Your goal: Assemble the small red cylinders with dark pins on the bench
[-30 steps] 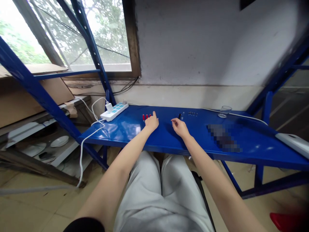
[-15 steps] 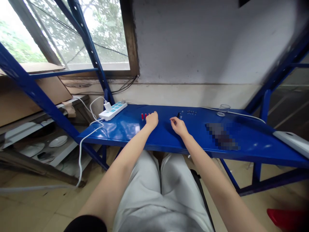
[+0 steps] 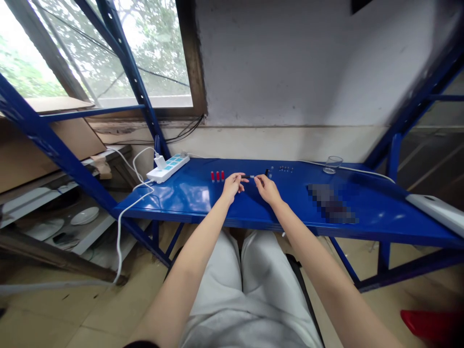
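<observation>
My left hand is over the table's middle, fingers partly stretched and apart, tips close to a small, thin, clear-silvery piece. Whether they touch it I cannot tell. My right hand is closed in a pinch on the piece's right end. Left of my hands, several small red-topped tubes stand upright in a short row. Just beyond my right fingers is a small black upright piece, with tiny clear pieces beside it. Farther right lies a group of tiny bead-like parts.
The blue table holds a white power strip at the left and a clear glass at the back right. A blurred-out dark object lies right of my arm; a white device sits at the right edge.
My left hand has moved right, away from the red-topped tubes, up to my right hand. The tubes now show fully. The thin piece now shows between my hands; my right hand stays nearly in place.
</observation>
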A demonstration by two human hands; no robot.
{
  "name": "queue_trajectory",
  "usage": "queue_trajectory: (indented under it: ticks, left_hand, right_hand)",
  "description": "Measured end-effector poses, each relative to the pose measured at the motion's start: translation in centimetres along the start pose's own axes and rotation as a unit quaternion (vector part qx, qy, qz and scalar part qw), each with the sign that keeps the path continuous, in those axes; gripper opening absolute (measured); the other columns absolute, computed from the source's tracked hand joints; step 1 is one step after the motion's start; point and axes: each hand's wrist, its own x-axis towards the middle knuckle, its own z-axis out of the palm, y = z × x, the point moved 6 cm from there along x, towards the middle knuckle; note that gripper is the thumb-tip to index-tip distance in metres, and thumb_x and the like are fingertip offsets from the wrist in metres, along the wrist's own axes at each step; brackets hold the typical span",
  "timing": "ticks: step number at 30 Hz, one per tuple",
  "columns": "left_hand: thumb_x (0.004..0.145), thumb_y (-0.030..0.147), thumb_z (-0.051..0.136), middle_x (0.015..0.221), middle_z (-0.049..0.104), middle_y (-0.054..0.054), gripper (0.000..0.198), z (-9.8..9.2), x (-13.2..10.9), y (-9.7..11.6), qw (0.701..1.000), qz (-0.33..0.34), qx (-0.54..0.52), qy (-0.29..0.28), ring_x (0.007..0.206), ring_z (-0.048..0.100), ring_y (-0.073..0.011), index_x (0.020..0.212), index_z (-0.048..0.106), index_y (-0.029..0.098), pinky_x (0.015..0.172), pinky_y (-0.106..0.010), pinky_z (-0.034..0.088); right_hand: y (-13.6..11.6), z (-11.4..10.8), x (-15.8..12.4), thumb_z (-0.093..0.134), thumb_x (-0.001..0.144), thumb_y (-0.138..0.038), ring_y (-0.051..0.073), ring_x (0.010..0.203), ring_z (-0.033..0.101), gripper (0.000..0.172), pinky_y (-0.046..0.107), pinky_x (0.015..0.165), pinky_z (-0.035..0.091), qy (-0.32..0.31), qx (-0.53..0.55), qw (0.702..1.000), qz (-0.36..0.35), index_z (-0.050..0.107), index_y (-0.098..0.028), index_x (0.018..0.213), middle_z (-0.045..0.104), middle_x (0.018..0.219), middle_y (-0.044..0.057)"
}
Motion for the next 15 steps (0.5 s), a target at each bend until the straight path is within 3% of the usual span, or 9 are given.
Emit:
queue_trajectory:
  ticks: [6,15]
  left_hand:
    - [0.087,0.028,0.045,0.088,0.067,-0.009,0.026,-0.04,-0.93,0.62,0.999,0.001,-0.038,-0.035,0.041,0.05,-0.0032,0.105,0.052,0.012,0.038,-0.015,0.031]
    - [0.084,0.024,0.046,0.088,0.067,-0.011,0.024,0.59,-1.07,0.31,0.994,0.005,-0.044,-0.096,0.044,0.055,-0.0062,0.104,0.053,0.011,0.039,-0.017,0.033]
  right_hand:
    - [-0.76,-0.09,-0.29,0.027,0.089,-0.051,0.015,0.058,0.054,0.041,0.024,0.057,0.036,-0.014,-0.001,1.0,-0.005,0.053,-0.021,0.082,0.059,0.066,0.003]
    - [-1.01,0.04,-0.29,0.027,0.09,-0.048,0.015,0.056,0.051,0.037,0.024,0.054,0.032,-0.008,-0.03,0.999,-0.014,0.048,-0.022,0.075,0.055,0.063,0.002]
